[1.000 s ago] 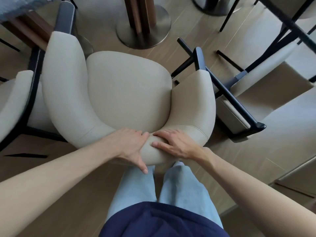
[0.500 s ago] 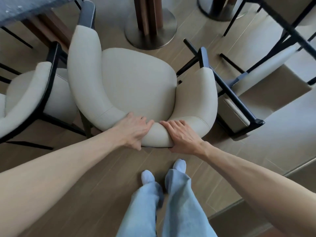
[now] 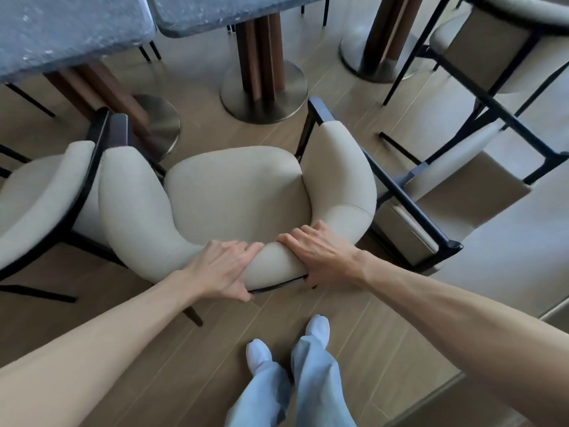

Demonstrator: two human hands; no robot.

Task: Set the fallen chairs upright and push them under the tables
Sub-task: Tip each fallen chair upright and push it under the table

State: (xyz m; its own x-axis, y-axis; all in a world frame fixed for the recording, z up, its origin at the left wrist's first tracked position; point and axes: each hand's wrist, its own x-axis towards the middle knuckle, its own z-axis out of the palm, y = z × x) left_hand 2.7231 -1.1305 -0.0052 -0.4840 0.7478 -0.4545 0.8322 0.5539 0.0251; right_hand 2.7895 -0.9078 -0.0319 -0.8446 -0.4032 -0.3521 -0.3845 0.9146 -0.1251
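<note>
Far left: second beige chair with black frame, upright, touching the left arm of the middle chair. Above it the grey speckled tabletop, brown pedestal on a round metal base underneath. Centre: beige armchair upright on the wood floor, seat facing the tabletop edge, front of the seat just short of it, not yet under. Curved padded backrest wraps round a rounded seat; black frame shows at the arm tips and under the back. Left hand clamped on the backrest top, fingers over the front, thumb down the rear. Right hand just beside it, same backrest, fingers curled over the top, gripping. Hands near each other, not touching. Right: fallen chair on its side, black legs sticking out, touching or just beside the armchair's right arm, cannot tell which. Bottom: person's feet in white socks, light blue trousers.
</note>
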